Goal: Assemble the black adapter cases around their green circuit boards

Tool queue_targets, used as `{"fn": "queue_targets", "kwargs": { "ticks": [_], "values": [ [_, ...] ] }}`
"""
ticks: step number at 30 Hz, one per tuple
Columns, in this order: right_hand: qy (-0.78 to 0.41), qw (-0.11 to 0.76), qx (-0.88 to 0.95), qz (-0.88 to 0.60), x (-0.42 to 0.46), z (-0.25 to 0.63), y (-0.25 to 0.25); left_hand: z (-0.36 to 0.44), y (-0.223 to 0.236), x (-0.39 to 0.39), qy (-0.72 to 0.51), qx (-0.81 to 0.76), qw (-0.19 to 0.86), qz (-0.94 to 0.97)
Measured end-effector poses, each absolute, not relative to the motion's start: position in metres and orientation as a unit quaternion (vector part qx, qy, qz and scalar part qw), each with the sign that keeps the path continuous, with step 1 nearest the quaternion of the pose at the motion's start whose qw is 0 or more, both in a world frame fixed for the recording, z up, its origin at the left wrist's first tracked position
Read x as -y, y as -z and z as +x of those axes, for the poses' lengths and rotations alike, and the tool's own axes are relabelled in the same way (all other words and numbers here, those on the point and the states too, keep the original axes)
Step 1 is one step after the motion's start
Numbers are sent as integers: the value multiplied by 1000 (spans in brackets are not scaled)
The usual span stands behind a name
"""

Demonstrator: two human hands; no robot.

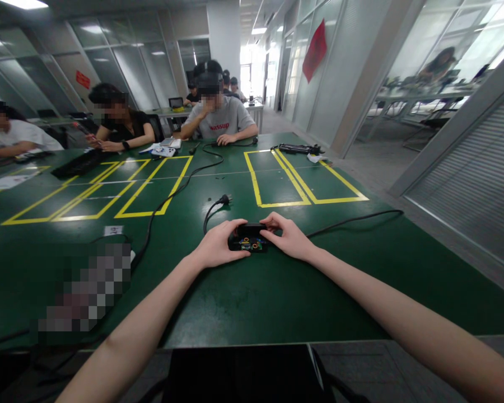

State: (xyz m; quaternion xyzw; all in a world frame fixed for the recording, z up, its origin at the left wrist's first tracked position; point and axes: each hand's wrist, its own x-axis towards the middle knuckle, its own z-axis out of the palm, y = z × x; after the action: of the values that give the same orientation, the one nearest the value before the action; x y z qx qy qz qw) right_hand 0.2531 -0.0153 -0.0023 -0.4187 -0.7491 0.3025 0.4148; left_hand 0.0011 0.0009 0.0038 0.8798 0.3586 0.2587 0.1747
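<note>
On the green table (277, 302), a black power adapter (258, 250) lies between my two hands, its case open. Inside it a circuit board (246, 245) with coils shows. A black cover piece (252, 228) stands raised along the far side. My left hand (216, 245) is closed around the adapter's left end, thumb at the near edge. At the right end, the thumb and fingers of my right hand (289, 238) pinch the cover piece. One cord with a plug (224, 200) curls beyond my left hand; another black cable (357, 220) runs off to the right.
Left of my arms lies a blurred-out object (88, 288) beside a long black cable (151, 224). Yellow tape outlines (283, 205) mark the table. A folded black tripod-like item (300, 149) lies at the far edge. Several people sit across, one in a grey shirt (222, 115).
</note>
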Motion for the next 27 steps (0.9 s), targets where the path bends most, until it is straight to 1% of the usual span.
{"fn": "queue_targets", "kwargs": {
  "ticks": [7, 12, 21, 27],
  "values": [
    [-288, 409, 764, -407, 16, 252, -2, 2, -6, 0, -258, -368, 191, 873],
    [-281, 391, 778, -404, 17, 253, -2, 2, -7, 0, -255, -369, 191, 873],
    [-236, 329, 835, -372, 21, 255, -6, 3, -15, 1, -246, -350, 178, 886],
    [-168, 288, 869, -365, 20, 255, -3, 4, -14, 2, -240, -357, 178, 885]
  ]
}}
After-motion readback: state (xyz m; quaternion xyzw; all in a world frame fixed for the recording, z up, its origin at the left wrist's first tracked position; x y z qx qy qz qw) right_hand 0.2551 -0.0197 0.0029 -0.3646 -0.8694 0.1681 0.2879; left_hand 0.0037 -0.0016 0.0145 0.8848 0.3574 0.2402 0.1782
